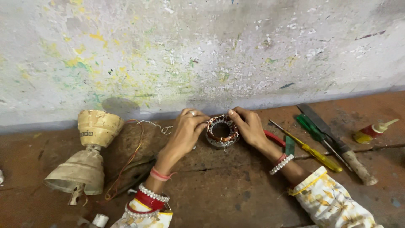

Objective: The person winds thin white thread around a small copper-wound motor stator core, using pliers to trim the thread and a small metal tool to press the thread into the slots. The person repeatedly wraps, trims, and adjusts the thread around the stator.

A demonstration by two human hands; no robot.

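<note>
The stator ring [222,131], a round metal core wound with copper wire, sits on the worn reddish-brown work surface [219,190] just before the stained wall [202,50], held between both hands. The left hand [184,133] closes its fingers on the ring's left rim, and the right hand [249,126] pinches the upper right edge, fingertips on the windings. Copper coils already fill the slots all around, with short wire ends sticking up at the top; judging by that, the winding looks largely in place, and the loose ends appear to be what is left to dress. Whether any slot is unfinished cannot be told.

Left of the ring, thin coloured wires [126,164] trail to a dusty cream fan housing [88,156] lying on its side. To the right lie a yellow-handled screwdriver [314,153], a green-handled tool [311,126], a wooden-handled file [337,143] and a small glue bottle [373,130]. Nothing lies between the hands and the ring.
</note>
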